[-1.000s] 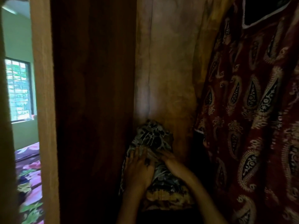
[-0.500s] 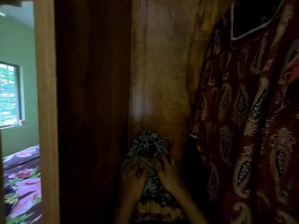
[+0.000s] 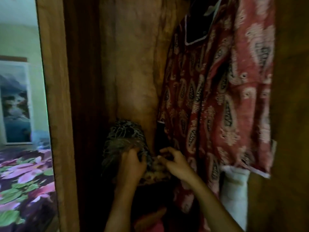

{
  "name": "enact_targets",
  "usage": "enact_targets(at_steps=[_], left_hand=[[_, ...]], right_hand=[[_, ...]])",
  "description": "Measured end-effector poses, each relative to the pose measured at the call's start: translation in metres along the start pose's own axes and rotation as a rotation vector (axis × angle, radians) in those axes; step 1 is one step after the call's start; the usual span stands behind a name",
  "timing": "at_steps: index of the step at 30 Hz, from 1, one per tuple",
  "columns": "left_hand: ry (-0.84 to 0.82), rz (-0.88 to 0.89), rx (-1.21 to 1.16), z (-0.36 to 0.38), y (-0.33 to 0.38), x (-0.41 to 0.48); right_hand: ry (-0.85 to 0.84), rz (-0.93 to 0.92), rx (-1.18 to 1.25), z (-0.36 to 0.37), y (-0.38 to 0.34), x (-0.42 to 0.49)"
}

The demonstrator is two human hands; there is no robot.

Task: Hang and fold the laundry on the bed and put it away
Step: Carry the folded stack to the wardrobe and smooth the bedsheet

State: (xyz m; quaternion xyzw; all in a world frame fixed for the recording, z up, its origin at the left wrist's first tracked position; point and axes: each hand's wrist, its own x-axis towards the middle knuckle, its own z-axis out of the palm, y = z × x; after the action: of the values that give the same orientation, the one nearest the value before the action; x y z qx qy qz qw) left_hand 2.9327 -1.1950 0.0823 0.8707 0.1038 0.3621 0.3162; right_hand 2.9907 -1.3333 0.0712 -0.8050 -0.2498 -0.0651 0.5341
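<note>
A folded dark garment [image 3: 122, 139] with a pale swirling print lies inside the wooden wardrobe [image 3: 83, 97], against its back panel. My left hand [image 3: 132, 163] rests on the garment's near end, fingers curled over the cloth. My right hand [image 3: 173, 163] is just to its right, at the garment's right edge, fingers bent and thumb forward; whether it pinches the cloth is unclear. A red paisley dress [image 3: 217, 97] hangs on the right, close to my right hand.
A white cloth [image 3: 234, 190] hangs below the dress at the right. The wardrobe's side panel [image 3: 53, 114] stands at the left. Beyond it lies the bed with a floral sheet [image 3: 25, 181] and a green wall with a picture [image 3: 16, 101].
My view has swung right, showing more of the hanging dress. My right hand has slid off the top of the folded garment to its right edge. The left hand stays on it.
</note>
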Motion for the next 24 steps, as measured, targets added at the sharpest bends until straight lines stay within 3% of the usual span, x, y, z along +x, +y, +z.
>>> enact_targets(at_steps=[7,12,18,24], left_hand=[[-0.357,0.107,-0.398,-0.001,0.046,-0.112],[-0.813,0.015,-0.693,0.001,0.106,-0.245],[-1.347,0.312,-0.617,-0.021,0.202,-0.412],[-1.608,0.675,-0.659,-0.055,0.296,-0.568]], right_hand=[[0.14,0.136,-0.107,-0.064,0.0,-0.154],[0.252,0.437,-0.229,-0.112,-0.008,-0.331],[0.495,0.728,-0.324,-0.164,-0.066,-0.565],[0.898,0.969,-0.323,-0.185,-0.124,-0.769]])
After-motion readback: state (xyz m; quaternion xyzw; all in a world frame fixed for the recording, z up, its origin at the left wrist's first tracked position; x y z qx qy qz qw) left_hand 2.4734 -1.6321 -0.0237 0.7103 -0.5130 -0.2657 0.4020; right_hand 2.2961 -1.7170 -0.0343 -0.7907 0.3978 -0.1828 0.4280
